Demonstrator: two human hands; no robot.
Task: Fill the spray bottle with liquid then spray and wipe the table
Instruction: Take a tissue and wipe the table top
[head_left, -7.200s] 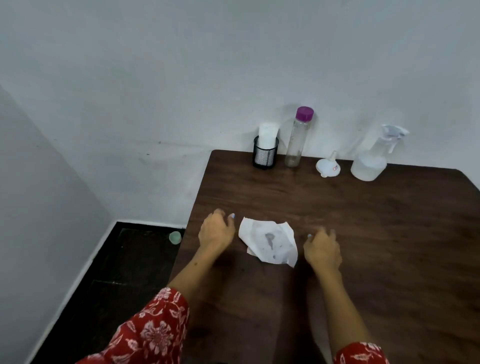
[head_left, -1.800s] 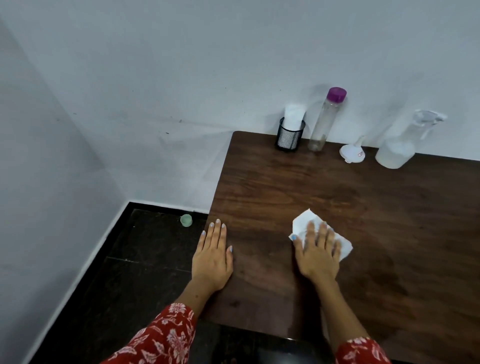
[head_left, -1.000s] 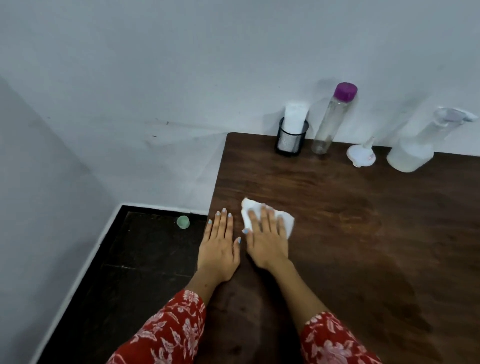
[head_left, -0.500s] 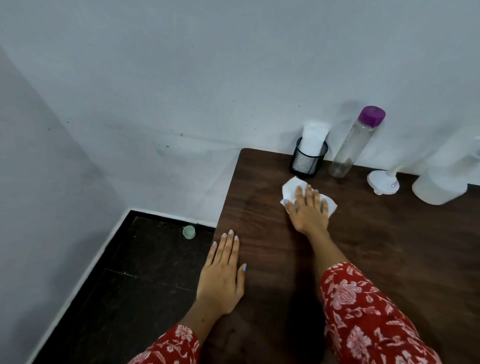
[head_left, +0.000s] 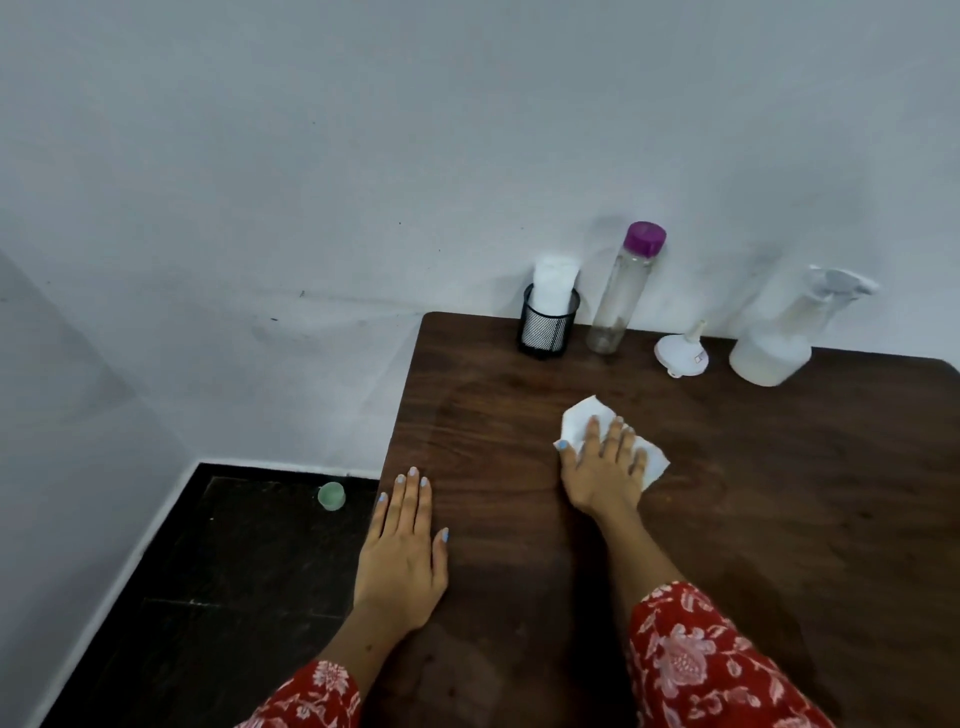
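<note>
My right hand (head_left: 602, 467) lies flat with straight fingers on a white paper tissue (head_left: 584, 421), pressing it onto the dark wooden table (head_left: 779, 493) near the middle. My left hand (head_left: 402, 551) rests flat on the table's left edge, fingers straight, holding nothing. The white spray bottle (head_left: 779, 338) stands at the back right against the wall. A clear bottle with a purple cap (head_left: 621, 291) stands at the back, with a white funnel (head_left: 680, 353) lying between the two bottles.
A black mesh cup holding white tissues (head_left: 548, 322) stands at the table's back left corner. A small green cap (head_left: 331, 495) lies on the dark floor left of the table. White walls close off the back and left.
My right hand has slid the tissue back from beside the mesh cup toward me and to the right. My left hand stays flat on the left edge.
</note>
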